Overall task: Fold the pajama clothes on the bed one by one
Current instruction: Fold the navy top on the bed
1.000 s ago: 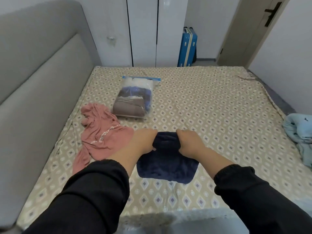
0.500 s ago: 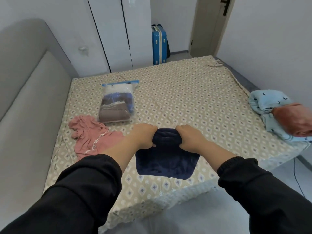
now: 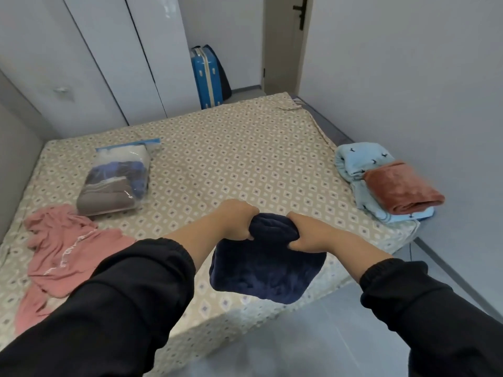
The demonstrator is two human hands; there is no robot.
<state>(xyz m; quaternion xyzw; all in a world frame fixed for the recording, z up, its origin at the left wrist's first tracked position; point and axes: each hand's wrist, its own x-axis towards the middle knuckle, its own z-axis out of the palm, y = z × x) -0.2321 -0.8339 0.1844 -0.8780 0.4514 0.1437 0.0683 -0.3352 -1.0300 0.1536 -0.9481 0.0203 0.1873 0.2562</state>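
Observation:
A folded dark navy fleece garment (image 3: 265,268) hangs near the bed's front edge, held up by its top. My left hand (image 3: 236,220) grips its upper left corner and my right hand (image 3: 306,235) grips its upper right corner. An unfolded pink pajama piece (image 3: 64,254) lies crumpled on the bed at the left. On the bed's right edge a folded rust-brown fleece piece (image 3: 402,190) rests on a folded light blue piece (image 3: 356,159).
The patterned bed sheet (image 3: 231,159) covers the mattress. A clear plastic bag of clothes (image 3: 117,180) lies at the left middle. A grey headboard stands at the far left. Beyond the bed are white wardrobe doors, a blue suitcase (image 3: 206,77) and a door.
My view has swung to the right, bringing the folded pile on the bed's right edge into sight. Both hands have lifted the navy garment and carried it rightward.

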